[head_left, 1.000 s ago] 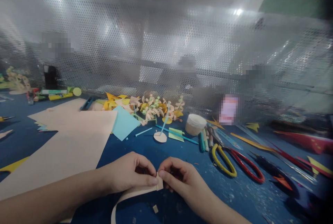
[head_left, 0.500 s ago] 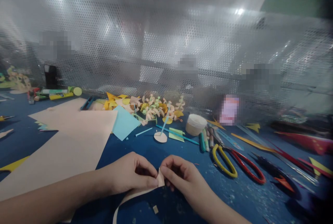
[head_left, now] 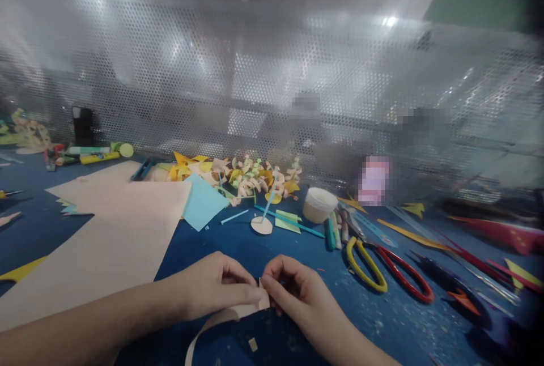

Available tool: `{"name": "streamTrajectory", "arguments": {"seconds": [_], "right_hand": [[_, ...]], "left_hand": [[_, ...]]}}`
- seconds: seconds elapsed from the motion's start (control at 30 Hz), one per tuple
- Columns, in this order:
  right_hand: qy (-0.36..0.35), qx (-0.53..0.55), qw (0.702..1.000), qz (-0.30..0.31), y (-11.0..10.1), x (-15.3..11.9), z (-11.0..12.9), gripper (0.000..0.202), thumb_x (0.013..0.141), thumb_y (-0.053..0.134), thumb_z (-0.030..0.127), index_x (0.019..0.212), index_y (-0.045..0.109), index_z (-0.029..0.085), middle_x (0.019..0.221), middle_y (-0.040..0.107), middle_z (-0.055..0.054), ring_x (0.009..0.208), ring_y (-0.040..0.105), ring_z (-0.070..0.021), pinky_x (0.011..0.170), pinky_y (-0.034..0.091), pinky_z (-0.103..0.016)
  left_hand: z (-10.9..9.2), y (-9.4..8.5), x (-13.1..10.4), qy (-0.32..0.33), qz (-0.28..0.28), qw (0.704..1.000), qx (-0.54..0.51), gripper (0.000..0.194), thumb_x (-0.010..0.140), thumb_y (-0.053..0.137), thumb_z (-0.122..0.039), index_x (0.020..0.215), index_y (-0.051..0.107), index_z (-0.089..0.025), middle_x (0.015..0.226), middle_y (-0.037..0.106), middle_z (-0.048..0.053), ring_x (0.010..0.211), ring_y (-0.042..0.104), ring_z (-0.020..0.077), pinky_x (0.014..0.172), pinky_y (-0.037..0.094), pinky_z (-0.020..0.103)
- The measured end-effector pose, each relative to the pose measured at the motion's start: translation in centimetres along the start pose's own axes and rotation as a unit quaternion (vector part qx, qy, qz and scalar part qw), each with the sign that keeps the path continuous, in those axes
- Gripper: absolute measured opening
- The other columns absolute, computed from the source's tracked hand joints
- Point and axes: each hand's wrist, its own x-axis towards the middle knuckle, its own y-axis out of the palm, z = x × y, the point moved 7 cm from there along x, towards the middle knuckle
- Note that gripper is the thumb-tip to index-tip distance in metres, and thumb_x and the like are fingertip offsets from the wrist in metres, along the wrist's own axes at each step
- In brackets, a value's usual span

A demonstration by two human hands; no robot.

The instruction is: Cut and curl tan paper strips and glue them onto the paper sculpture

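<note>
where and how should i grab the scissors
Probably best by the yellow loop and red loop of the scissors, with the right hand coming from the near side. The loops face the person and stand apart, while the blades point away, close to the white tub.

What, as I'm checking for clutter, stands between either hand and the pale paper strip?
Nothing visible: the left hand pinches the pale paper strip near one end, and the right hand meets it there.

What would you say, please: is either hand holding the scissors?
No, the scissors lie on the table, apart from the left hand and right hand.
</note>
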Motion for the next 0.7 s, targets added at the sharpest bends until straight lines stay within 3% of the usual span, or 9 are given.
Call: {"name": "streamTrajectory", "arguments": {"seconds": [0.13,0.37,0.7], "right_hand": [[-0.004,-0.008,1.0,-0.005,-0.02,-0.21,0.15,0.026,0.078,0.053,0.042,0.07,0.05,0.017,0.057,0.045,0.004,0.051,0.041,-0.0092,0.049,0.033,-0.021],[0.009,0.038,0.999,-0.002,0.15,0.04,-0.33,0.034,0.076,0.052,0.052,0.071,0.049,0.018,0.057,0.045,0.005,0.05,0.042,-0.009,0.049,0.035,-0.021],[0.001,-0.005,1.0,0.013,0.24,-0.01,-0.52,0.03,0.077,0.055,0.045,0.069,0.047,0.017,0.058,0.043,0.005,0.052,0.038,-0.0086,0.049,0.032,-0.02]], "left_hand": [[0.31,0.34,0.0,-0.013,0.001,0.999,-0.036,0.028,0.072,0.058,-0.039,0.069,0.069,-0.013,0.052,0.045,-0.005,0.048,0.034,0.007,0.046,0.028,0.017],[0.79,0.14,0.14,0.001,-0.043,0.992,-0.122,0.027,0.065,0.065,-0.039,0.062,0.068,-0.013,0.053,0.054,-0.002,0.053,0.047,0.0105,0.054,0.036,0.02],[0.57,-0.3,0.08,0.005,-0.049,0.989,-0.141,0.02,0.067,0.064,-0.033,0.066,0.066,-0.013,0.062,0.063,0.0,0.061,0.055,0.0125,0.063,0.039,0.022]]}}
